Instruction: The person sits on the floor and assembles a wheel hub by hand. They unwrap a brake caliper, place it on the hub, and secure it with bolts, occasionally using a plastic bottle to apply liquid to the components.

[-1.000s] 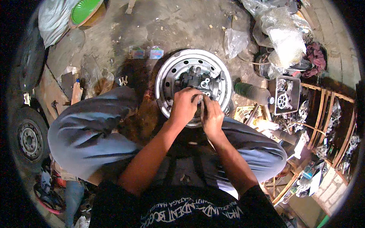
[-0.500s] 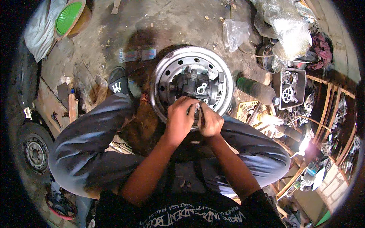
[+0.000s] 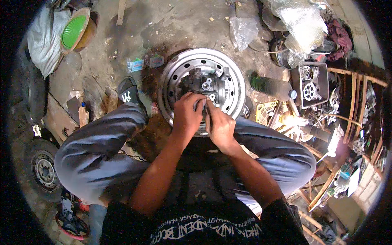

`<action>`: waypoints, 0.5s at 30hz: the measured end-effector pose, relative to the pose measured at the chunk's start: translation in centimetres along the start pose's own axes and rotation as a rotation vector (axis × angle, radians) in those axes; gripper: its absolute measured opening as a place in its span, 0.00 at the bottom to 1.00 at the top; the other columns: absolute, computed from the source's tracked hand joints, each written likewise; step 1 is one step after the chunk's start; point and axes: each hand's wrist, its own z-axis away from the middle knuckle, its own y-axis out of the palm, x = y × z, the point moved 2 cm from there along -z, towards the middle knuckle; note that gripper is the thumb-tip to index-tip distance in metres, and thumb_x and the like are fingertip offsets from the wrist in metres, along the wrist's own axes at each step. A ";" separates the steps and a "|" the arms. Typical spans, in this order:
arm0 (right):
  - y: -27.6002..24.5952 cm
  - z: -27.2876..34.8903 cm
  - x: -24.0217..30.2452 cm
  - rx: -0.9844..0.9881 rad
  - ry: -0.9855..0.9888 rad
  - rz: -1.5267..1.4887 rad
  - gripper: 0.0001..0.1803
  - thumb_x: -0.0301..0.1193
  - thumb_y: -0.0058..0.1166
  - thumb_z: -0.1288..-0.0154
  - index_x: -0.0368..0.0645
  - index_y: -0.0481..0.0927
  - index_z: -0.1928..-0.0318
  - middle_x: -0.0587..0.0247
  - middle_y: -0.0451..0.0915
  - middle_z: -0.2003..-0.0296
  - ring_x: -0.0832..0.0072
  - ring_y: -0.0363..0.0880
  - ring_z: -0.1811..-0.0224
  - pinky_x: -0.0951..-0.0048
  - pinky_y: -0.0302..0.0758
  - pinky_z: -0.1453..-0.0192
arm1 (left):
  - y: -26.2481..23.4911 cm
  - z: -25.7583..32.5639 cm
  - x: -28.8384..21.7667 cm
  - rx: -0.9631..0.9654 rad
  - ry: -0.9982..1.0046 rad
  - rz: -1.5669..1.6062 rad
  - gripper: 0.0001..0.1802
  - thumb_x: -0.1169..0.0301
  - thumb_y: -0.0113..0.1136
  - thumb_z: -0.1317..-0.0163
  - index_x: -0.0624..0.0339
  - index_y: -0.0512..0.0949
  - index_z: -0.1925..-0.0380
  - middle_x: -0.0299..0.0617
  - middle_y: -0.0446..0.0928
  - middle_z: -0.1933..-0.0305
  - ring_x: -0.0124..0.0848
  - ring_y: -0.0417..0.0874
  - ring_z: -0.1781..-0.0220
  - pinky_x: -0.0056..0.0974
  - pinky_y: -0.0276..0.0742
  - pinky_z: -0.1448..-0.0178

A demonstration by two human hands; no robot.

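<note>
Left hand (image 3: 187,116) curled over the near edge of a grey metal mechanical part (image 3: 206,85), fingers bent and gripping it. Right hand (image 3: 220,126) pressed close beside the left, fingers pinched at the same edge; whether on the part itself or on some small piece between the hands, cannot tell. Part seated in the hollow of a silver steel wheel rim (image 3: 202,87), lying flat on the concrete floor (image 3: 179,24) just above the centre of the frame. Grey-trousered knees spread to either side of the rim, a black sandal (image 3: 130,94) to its left. Right of the rim, a dark green bottle (image 3: 271,86) on its side, then a tray of metal parts (image 3: 312,83). Upper left, a green bowl (image 3: 74,30); lower left, a small tyre (image 3: 43,171). Upper right, crumpled plastic bags (image 3: 300,20).
</note>
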 end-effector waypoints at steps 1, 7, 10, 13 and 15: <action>-0.2 0.4 0.5 -0.010 0.010 -0.003 0.27 0.24 0.59 0.39 0.40 0.75 0.37 0.57 0.75 0.73 0.62 0.80 0.77 0.61 0.78 0.71 | 0.1 -0.1 -0.1 0.002 0.025 -0.016 0.06 0.82 0.63 0.43 0.66 0.83 0.65 0.53 0.82 0.63 0.53 0.84 0.59 0.47 0.79 0.54; -0.8 1.5 0.6 -0.058 -0.014 -0.084 0.22 0.25 0.59 0.36 0.41 0.77 0.41 0.53 0.81 0.66 0.56 0.82 0.74 0.61 0.79 0.70 | 0.0 -0.2 -0.6 -0.042 0.183 -0.161 0.08 0.77 0.66 0.44 0.66 0.84 0.64 0.56 0.82 0.65 0.56 0.84 0.62 0.49 0.80 0.56; -0.9 2.0 0.1 -0.094 -0.043 -0.100 0.14 0.26 0.58 0.40 0.43 0.77 0.53 0.56 0.76 0.71 0.58 0.83 0.73 0.58 0.81 0.69 | 0.2 0.2 -1.5 -0.034 0.143 -0.217 0.11 0.73 0.70 0.43 0.67 0.84 0.62 0.58 0.81 0.64 0.56 0.84 0.60 0.51 0.80 0.54; -0.5 2.6 -0.2 -0.101 -0.089 -0.079 0.08 0.26 0.58 0.42 0.44 0.74 0.62 0.58 0.77 0.73 0.60 0.84 0.74 0.59 0.81 0.71 | 0.3 0.5 -1.6 -0.048 0.204 -0.291 0.13 0.71 0.73 0.44 0.67 0.84 0.62 0.58 0.81 0.62 0.55 0.84 0.58 0.50 0.80 0.52; 0.1 3.0 -0.7 -0.097 -0.097 -0.049 0.08 0.26 0.59 0.42 0.44 0.75 0.63 0.58 0.77 0.72 0.60 0.84 0.74 0.59 0.81 0.72 | 0.3 0.6 -1.4 -0.034 0.231 -0.284 0.11 0.74 0.71 0.43 0.67 0.84 0.61 0.56 0.81 0.62 0.55 0.83 0.58 0.50 0.79 0.53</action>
